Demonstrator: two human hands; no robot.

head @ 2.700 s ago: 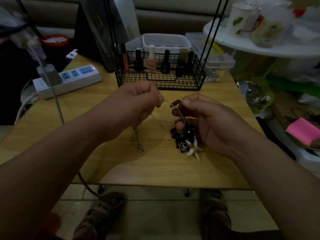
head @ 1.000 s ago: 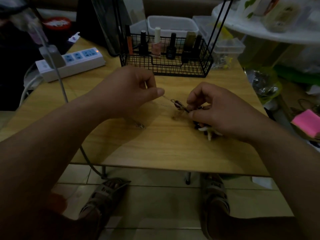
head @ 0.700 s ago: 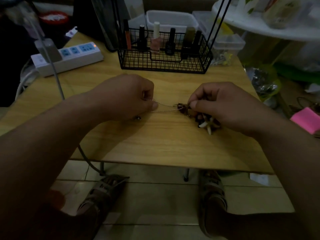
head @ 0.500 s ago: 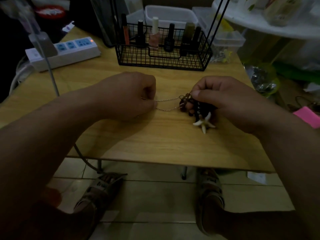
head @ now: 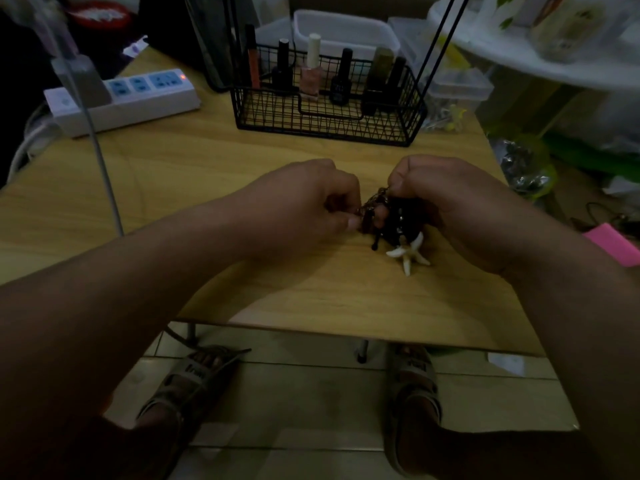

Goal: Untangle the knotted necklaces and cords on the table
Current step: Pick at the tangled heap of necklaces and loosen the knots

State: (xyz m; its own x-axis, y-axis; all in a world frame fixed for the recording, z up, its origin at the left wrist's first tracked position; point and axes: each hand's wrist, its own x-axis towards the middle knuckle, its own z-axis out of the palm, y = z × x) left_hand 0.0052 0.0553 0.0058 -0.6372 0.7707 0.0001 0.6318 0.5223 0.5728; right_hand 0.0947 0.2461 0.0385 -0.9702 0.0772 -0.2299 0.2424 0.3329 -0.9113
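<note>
While the dark tangle of necklaces (head: 394,220) is held low over the wooden table (head: 311,296), a strand of it is pinched by the curled fingers of the left hand (head: 304,202); a thin chain (head: 377,199) at its top is gripped by the right hand (head: 450,202), seemingly so the knot can be worked apart between them; a white starfish pendant (head: 408,253) is allowed to rest on the table, probably steadying the bundle.

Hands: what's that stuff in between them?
In the head view, a dark tangle of beads and chain, pinched by the left hand and right hand; a white starfish charm pokes out below.
</note>
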